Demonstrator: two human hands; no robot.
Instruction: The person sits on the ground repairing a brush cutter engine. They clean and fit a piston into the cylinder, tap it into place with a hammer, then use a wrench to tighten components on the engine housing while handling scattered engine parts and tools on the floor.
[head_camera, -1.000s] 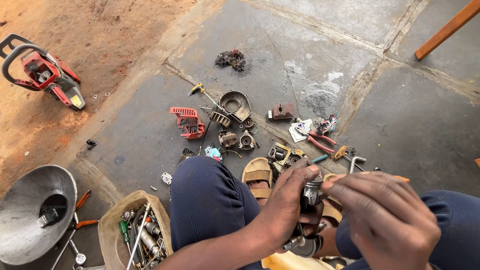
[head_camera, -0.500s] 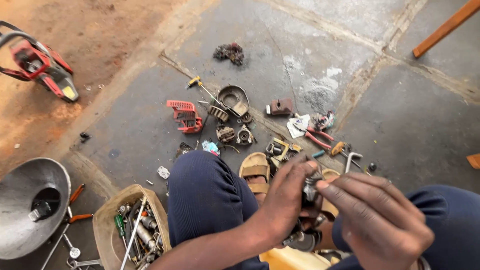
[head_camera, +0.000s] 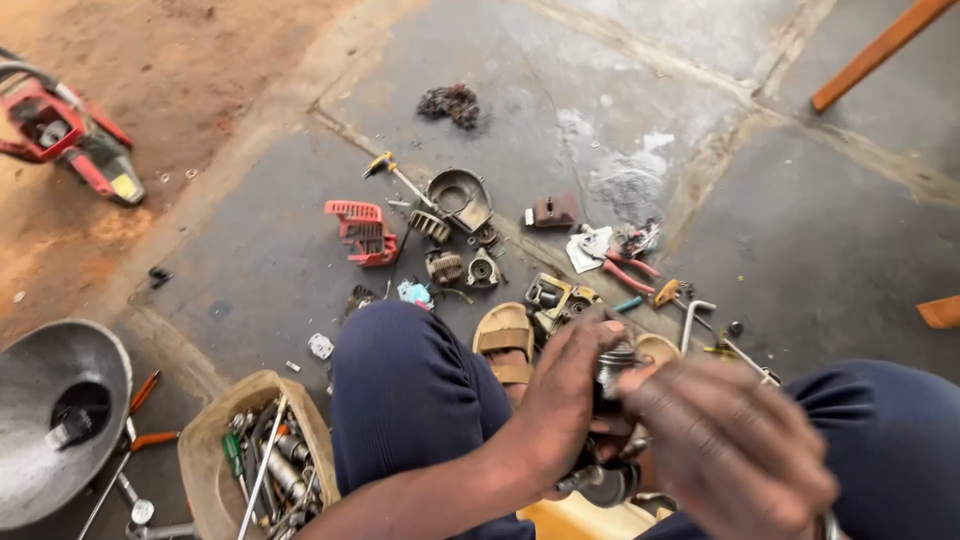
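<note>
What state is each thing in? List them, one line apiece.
left hand: closed around the small metal engine part
right hand: fingers on the same part, blurred
chainsaw: lying on the dirt
red cover: off, lying on the concrete
tool basket: full of tools
metal basin: upright

the floor is grey concrete slabs (head_camera: 800, 250) split by cracked, sandy joints (head_camera: 720, 170) — stained pale in one patch (head_camera: 625, 185). to the left it gives way to reddish-brown dirt (head_camera: 180, 90). daylight falls evenly — an orange wooden leg (head_camera: 875, 50) slants across the top right corner.
</note>
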